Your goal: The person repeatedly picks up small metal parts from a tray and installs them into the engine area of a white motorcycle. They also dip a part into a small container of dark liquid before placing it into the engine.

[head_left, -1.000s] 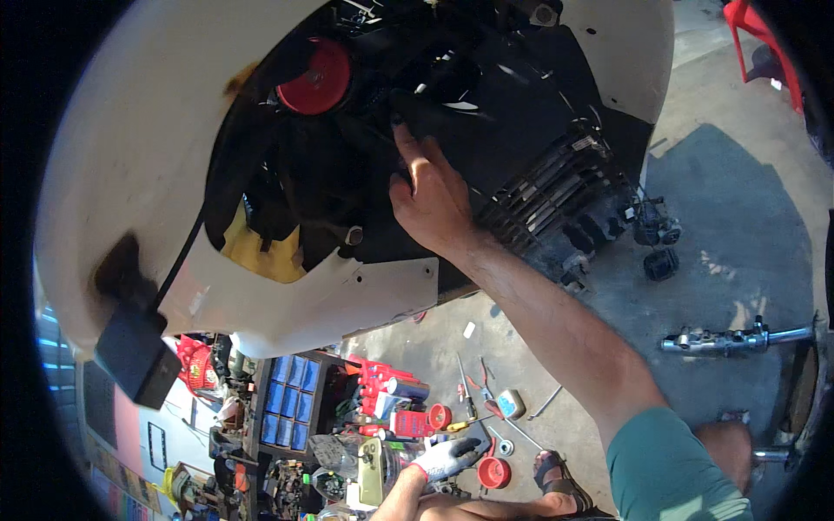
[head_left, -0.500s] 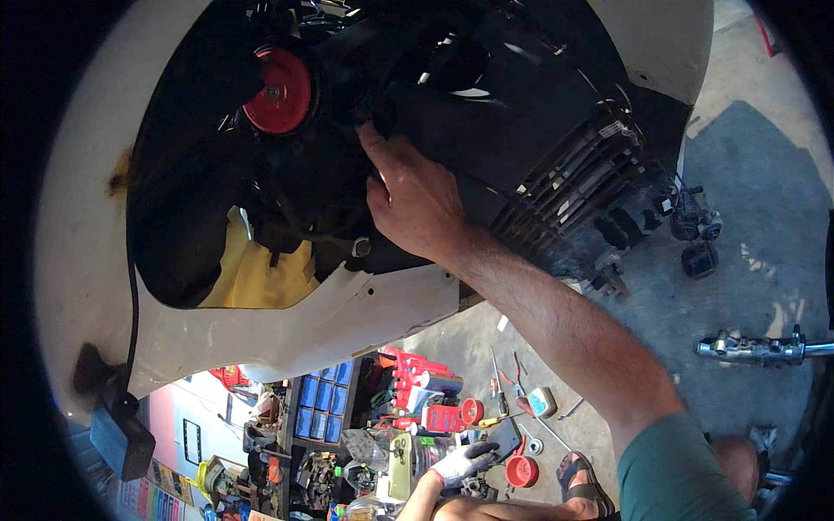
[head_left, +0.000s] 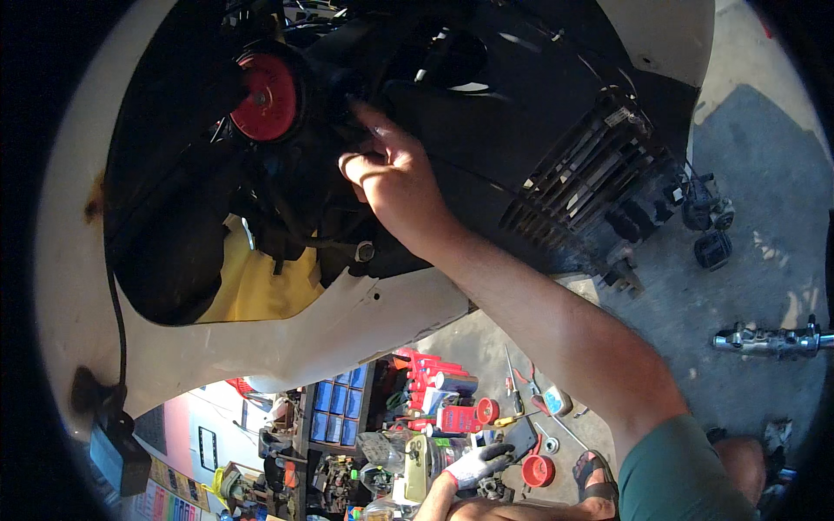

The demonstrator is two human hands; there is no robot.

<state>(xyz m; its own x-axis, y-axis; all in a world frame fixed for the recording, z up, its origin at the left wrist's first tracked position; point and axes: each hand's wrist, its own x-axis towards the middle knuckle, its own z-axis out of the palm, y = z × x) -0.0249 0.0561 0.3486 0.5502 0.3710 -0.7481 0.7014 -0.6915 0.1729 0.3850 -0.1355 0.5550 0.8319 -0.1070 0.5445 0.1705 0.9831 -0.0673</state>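
Note:
My right hand (head_left: 395, 178), bare, reaches into the dark cavity of a cream-coloured vehicle body panel (head_left: 261, 352). Its index finger is stretched toward a dark part beside a red disc-shaped horn (head_left: 263, 97), while the other fingers are bent. No held item shows in it; whether the fingertip touches the part is hard to see in the shadow. Low in the picture lies my left hand (head_left: 479, 465), in a white glove with grey fingers. Those fingers are stretched out beside a flat black object (head_left: 521, 438). Yellow material (head_left: 265, 278) shows through an opening under the horn.
A dark slatted grille (head_left: 578, 165) hangs to the right of my hand. On the floor are a metal cylinder part (head_left: 769, 339), a red bowl (head_left: 538, 471), pliers and screwdrivers. Red containers and blue drawers (head_left: 339, 404) stand behind. A small box on a cable (head_left: 120, 460) hangs left.
My right hand has shifted slightly left, its index finger still stretched and its other fingers more visibly bent. The view has moved a little; my left hand stays low beside the flat black object.

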